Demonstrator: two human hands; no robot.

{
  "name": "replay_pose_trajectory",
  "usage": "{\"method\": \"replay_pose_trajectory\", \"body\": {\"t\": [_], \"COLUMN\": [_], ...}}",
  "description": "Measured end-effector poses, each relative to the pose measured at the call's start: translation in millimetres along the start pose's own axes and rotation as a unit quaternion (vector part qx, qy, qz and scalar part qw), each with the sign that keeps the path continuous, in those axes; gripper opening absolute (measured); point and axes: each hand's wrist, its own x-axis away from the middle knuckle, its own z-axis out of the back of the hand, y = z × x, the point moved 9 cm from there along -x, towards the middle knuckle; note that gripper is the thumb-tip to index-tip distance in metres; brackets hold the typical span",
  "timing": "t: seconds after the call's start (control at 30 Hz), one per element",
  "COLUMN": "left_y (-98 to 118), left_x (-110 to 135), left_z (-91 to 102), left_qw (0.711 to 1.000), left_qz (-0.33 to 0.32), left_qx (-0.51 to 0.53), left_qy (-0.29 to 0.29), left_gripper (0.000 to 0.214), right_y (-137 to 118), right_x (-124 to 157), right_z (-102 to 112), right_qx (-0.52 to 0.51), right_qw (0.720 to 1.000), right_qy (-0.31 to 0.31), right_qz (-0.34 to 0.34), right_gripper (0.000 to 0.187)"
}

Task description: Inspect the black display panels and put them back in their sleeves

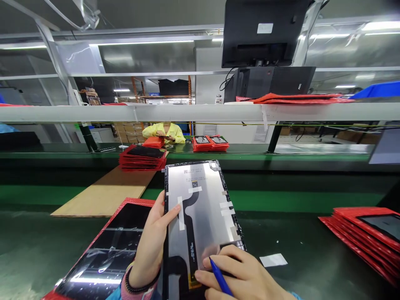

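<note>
My left hand (152, 237) grips a tablet display panel (208, 216) by its left edge, thumb on the silvery back. The panel is tilted up toward me, with a black frame, a dark flex cable (189, 231) and several strips of whitish tape on it. Over its lower end is my right hand (242, 275), fingers closed round a blue pen-shaped tool (220, 278). The tool's tip is close to the panel's back; whether it touches, I cannot tell. Left of the panel, a glossy black screen (109, 250) lies on red bubble wrap (125, 202).
A pile of red bubble-wrap sleeves (365, 241) is at the right, with a white paper scrap (273, 260) nearer. Behind lie a wooden board (106, 193) and another red stack (140, 160). A shelf rail (187, 112) crosses above. A person in yellow (175, 132) works beyond.
</note>
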Motion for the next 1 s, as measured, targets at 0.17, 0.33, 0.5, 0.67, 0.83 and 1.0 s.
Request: {"method": "replay_pose_trajectory", "body": {"t": [0.17,0.33,0.5,0.67,0.83,1.0], "left_y": [-3,-5,-1,11,23,17], "left_x": [2,0,-1,6,21,46], "left_z": [2.9,3.8,2.6,8.9,-4.0,-52.1], "left_qw": [1.000,1.000,1.000,0.989,0.917,0.791], "left_qz": [0.007,0.009,-0.013,-0.110,-0.271,-0.421], "left_qx": [0.015,0.018,0.016,-0.084,-0.292,-0.385], "left_qy": [0.006,0.007,0.011,0.048,0.011,-0.220], "left_gripper": [0.054,0.056,0.060,0.052,0.021,0.058], "right_y": [4,5,16,81,99,94], "right_x": [2,0,12,53,61,52], "right_z": [9,20,22,12,-17,-23], "right_qx": [-0.020,-0.067,-0.088,-0.254,-0.633,-0.747], "right_qw": [0.999,0.996,0.984,0.867,0.603,0.505], "right_qy": [0.041,0.059,0.148,0.251,0.288,0.277], "right_qz": [0.004,-0.016,-0.038,-0.347,-0.392,-0.332], "right_gripper": [0.022,0.021,0.018,0.015,0.047,0.061]}}
